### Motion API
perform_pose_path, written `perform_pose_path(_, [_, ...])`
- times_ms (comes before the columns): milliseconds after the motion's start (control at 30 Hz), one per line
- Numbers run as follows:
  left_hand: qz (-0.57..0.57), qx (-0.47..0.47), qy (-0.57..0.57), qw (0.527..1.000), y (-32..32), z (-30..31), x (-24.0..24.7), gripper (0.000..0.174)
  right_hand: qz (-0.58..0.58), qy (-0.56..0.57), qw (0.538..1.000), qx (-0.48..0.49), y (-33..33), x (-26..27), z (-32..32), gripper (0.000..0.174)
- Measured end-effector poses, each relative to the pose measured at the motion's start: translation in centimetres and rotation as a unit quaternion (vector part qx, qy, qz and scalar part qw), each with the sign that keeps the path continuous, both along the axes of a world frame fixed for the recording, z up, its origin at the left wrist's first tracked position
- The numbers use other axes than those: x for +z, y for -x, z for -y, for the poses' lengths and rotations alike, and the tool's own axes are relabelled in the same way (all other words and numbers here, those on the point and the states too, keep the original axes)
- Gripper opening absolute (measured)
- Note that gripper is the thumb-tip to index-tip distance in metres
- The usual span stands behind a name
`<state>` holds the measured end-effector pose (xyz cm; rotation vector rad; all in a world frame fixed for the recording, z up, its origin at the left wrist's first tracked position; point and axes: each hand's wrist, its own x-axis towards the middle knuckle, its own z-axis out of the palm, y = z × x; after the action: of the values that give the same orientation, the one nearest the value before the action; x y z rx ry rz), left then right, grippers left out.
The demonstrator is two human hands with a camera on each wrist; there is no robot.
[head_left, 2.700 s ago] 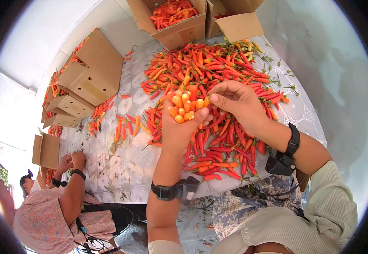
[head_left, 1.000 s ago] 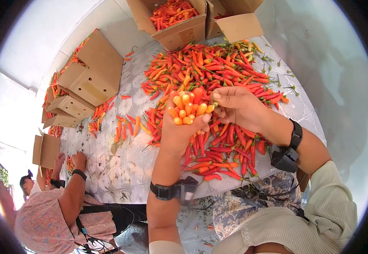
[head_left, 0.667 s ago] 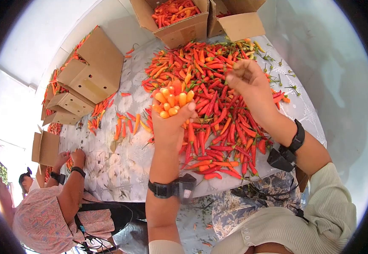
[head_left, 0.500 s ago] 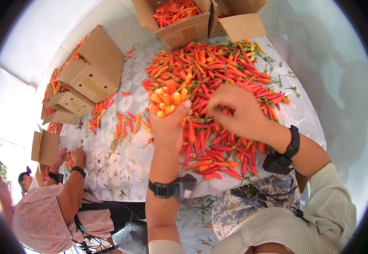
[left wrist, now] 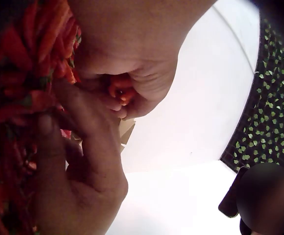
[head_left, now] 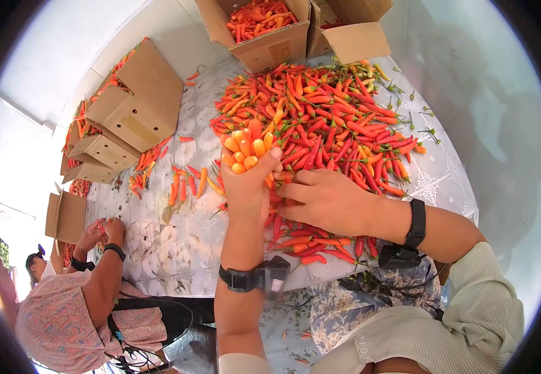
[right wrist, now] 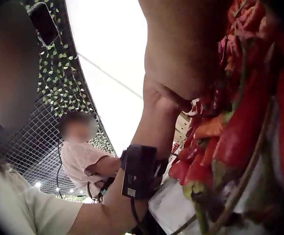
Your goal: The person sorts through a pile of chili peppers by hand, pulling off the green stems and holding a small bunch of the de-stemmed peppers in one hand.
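Observation:
My left hand (head_left: 247,190) grips an upright bunch of orange chili peppers (head_left: 244,148), their smooth, stemless ends packed together above the thumb. In the left wrist view, part of an orange-red chili (left wrist: 123,89) shows inside that grip. My right hand (head_left: 336,198) is lowered palm down over the near part of a large pile of red and orange chilies (head_left: 320,100), right beside the left hand. From the left wrist, its bent fingers (left wrist: 78,110) reach in among red chilies (left wrist: 22,107) with green stems; I cannot tell whether they pinch one.
Cardboard boxes of chilies stand at the back (head_left: 273,43) and left (head_left: 136,100) of the cloth-covered table (head_left: 177,249). Small loose chilies (head_left: 183,187) lie left of the pile, and cut-off green stems (head_left: 431,134) lie to its right. Another person (head_left: 90,305) works at the left.
My right hand pulled away from the bunch, rose over the pile, then came down onto its near side. The left hand shifted slightly left, still holding the bunch.

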<state>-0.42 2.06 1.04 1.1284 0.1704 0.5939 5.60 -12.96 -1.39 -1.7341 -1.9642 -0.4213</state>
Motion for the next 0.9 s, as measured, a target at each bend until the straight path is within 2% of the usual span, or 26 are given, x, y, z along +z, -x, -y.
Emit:
perform_pose_path(233, [0.009, 0.008, 0.011, 1.0, -0.2, 0.0, -0.4, 0.04, -0.015, 0.007, 1.0, -0.006, -0.1, 0.1, 0.2, 0.014])
perform_pose_path(333, [0.005, 0.006, 0.001, 1.0, -0.1, -0.2, -0.6, 0.04, -0.13, -0.075, 0.988, -0.041, -0.1, 0.1, 0.1, 0.014])
perform_pose_path(400, [0.006, 0.011, 0.005, 1.0, 0.0, 0.0, -0.4, 0.041, -0.207, -0.168, 0.963, -0.04, -0.5, 0.9, 0.2, 0.015])
perform_pose_path(433, [0.006, 0.015, 0.008, 1.0, 0.0, 0.1, -0.3, 0.041, -0.244, -0.214, 0.945, -0.039, -0.6, 1.3, 0.3, 0.015])
perform_pose_path(467, [0.001, 0.014, -0.002, 1.0, 0.0, 0.2, -0.2, 0.042, -0.376, -0.208, 0.902, -0.036, -0.7, 1.4, 0.4, 0.015])
perform_pose_path(533, [-0.008, 0.013, -0.022, 1.0, 0.1, 0.4, -0.1, 0.045, -0.616, -0.184, 0.766, -0.026, -0.9, 1.5, 0.8, 0.014])
perform_pose_path(567, [0.006, 0.017, -0.041, 0.999, -0.1, 0.4, -0.4, 0.046, -0.645, -0.214, 0.734, 0.016, -1.4, 1.2, 0.5, 0.012])
perform_pose_path(667, [0.02, 0.011, -0.074, 0.997, -0.7, 0.6, -1.2, 0.05, -0.606, -0.206, 0.768, -0.023, -2.0, 1.0, 0.6, 0.011])
perform_pose_path(767, [-0.02, -0.029, -0.058, 0.998, -0.1, 1.5, -0.4, 0.051, -0.665, -0.21, 0.716, 0.023, -1.6, 1.4, 0.7, 0.01])
perform_pose_path(900, [-0.043, -0.103, -0.062, 0.992, 0.1, 1.3, -0.2, 0.053, -0.578, -0.266, 0.771, -0.001, -2.1, 0.6, 0.3, 0.009])
